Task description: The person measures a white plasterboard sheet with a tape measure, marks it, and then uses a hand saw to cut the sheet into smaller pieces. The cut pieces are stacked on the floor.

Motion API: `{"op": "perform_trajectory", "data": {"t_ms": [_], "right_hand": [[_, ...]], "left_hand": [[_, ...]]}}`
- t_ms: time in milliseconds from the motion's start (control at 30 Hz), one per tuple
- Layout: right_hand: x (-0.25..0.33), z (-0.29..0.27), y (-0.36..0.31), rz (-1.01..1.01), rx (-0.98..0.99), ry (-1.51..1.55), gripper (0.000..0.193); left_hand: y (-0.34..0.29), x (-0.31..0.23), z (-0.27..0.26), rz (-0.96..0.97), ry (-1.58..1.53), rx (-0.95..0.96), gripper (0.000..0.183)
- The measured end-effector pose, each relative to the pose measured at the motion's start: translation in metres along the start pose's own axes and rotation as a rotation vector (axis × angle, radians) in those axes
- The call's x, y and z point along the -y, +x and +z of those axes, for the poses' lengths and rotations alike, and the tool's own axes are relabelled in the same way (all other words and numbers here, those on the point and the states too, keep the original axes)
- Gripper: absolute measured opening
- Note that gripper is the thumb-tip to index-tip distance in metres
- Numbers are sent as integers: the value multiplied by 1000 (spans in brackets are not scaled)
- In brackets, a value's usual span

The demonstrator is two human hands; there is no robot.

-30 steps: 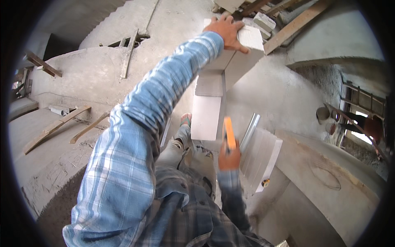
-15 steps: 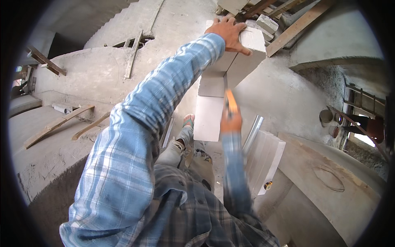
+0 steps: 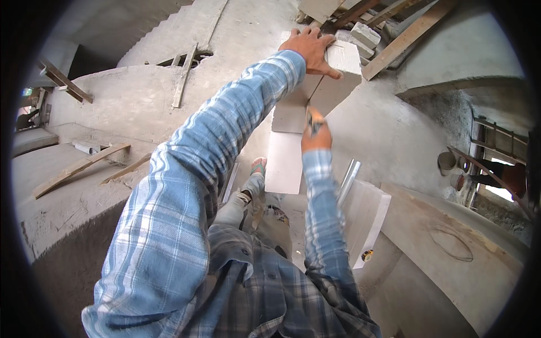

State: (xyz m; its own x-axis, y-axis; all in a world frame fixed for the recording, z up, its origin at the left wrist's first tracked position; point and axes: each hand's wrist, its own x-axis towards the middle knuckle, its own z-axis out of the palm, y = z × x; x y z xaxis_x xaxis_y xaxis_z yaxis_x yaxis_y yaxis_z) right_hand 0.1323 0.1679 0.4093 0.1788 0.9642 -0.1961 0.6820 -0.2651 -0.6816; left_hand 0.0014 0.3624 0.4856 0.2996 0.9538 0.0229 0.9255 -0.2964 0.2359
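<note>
A pale lightweight concrete block [image 3: 341, 89] lies across another white block [image 3: 283, 163] in front of me. My left hand [image 3: 311, 49] presses on its top with the fingers spread. A dark narrow cut runs down the block from beside my left thumb. Closed round the orange handle of a handsaw [image 3: 315, 116] is my right hand [image 3: 316, 138], close against the block's near face. The saw's blade sits in the cut and is mostly hidden.
Several white blocks [image 3: 369, 217] stand at the right with a tape measure [image 3: 367, 255] on them, beside a metal bar [image 3: 349, 179]. Planks [image 3: 408, 42] and broken blocks [image 3: 365, 35] lie at the far side. A bucket [image 3: 447, 161] stands farther right, near another person [image 3: 510, 179].
My right hand has pushed the saw forward, away from me, so less of the blade shows. My left hand stays on the block.
</note>
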Motion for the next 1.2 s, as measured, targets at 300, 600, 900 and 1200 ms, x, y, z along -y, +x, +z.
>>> {"op": "perform_trajectory", "data": {"t_ms": [300, 600, 900, 1200], "right_hand": [[-13, -72, -182, 135, 98, 28, 37], [-21, -17, -112, 135, 132, 94, 34], [-18, 6, -11, 84, 38, 53, 30], [-20, -49, -170, 145, 73, 46, 38]], "left_hand": [[-4, 10, -6, -38, 15, 40, 114], [4, 44, -1, -25, 49, -43, 114], [3, 2, 5, 9, 22, -13, 110], [0, 22, -7, -47, 29, 23, 112]]}}
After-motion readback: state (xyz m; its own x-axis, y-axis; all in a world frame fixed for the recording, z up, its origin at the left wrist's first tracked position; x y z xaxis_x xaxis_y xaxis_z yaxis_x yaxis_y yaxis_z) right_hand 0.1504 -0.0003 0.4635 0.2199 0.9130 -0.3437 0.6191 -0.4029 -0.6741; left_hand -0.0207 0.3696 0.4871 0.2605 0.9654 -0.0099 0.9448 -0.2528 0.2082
